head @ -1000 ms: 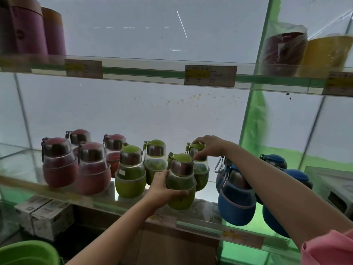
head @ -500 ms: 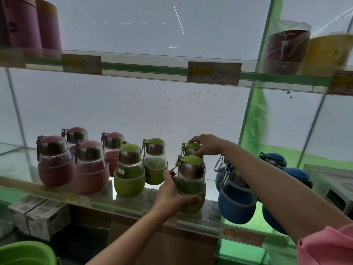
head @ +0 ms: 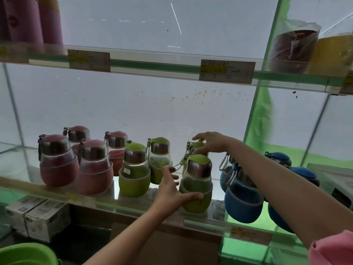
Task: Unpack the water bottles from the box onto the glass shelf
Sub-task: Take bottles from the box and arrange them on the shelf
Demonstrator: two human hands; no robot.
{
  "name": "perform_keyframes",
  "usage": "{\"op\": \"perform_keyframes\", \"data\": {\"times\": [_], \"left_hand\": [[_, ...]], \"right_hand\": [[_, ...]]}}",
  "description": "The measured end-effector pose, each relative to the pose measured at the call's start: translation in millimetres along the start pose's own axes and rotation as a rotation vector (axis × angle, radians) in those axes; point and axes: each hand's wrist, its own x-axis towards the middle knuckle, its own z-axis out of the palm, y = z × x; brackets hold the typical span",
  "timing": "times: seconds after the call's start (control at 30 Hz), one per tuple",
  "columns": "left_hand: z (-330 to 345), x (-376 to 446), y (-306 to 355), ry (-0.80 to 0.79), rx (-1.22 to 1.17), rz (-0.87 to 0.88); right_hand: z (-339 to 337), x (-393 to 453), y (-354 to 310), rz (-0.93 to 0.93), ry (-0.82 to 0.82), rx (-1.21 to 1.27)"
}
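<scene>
Bottle (head: pixel 196 183) in green, with a steel collar, a green cap and a grey carry loop, stands upright near the front edge of the glass shelf (head: pixel 206 219); its clear upper body looks dark and greenish, though whether anything is inside I cannot tell. The left hand (head: pixel 172 190) is spread wide against its left side, thumb lying across the green sleeve at the bottom, fingers splayed loosely toward the loop rather than wrapped round, so it touches the bottle without a firm grip. Directly behind stands a second green bottle (head: pixel 194 148), mostly hidden; the right hand (head: pixel 211 142) reaches over from the right and rests curled fingertips on its cap, fingers partly open, and whether it pinches the cap cannot be made out. To the left stand two more green bottles (head: pixel 133 175), the front one bearing a small white sticker, and beyond them four red bottles (head: pixel 57 161) in two rows. To the right, partly behind the right forearm, are blue bottles (head: pixel 242 196). A price tag (head: pixel 250 235) hangs on the shelf's front lip, and cardboard boxes (head: pixel 38 217) sit below at the left.
</scene>
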Motion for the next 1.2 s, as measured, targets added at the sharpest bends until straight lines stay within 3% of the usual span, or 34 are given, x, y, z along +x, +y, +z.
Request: {"op": "perform_keyframes", "data": {"times": [0.33,0.5,0.57,0.77,1.03,1.2], "left_hand": [[-81,-3,-9,0.380,0.104,0.197],[-98,-4,-21,0.457,0.131,0.185],[-103,-2,-29,0.431,0.120,0.105],[-117,6,-52,0.106,-0.069,-0.121],[-109,3,-52,0.160,0.204,-0.162],[-105,4,-48,0.135,0.180,-0.222]], "right_hand": [[3,34,-60,-0.098,0.026,0.077],[17,52,-85,-0.091,-0.018,0.022],[23,58,-91,-0.090,-0.042,-0.031],[29,67,-99,-0.081,-0.055,-0.096],[31,67,-99,-0.031,-0.070,0.085],[32,67,-97,-0.026,-0.017,0.117]]}}
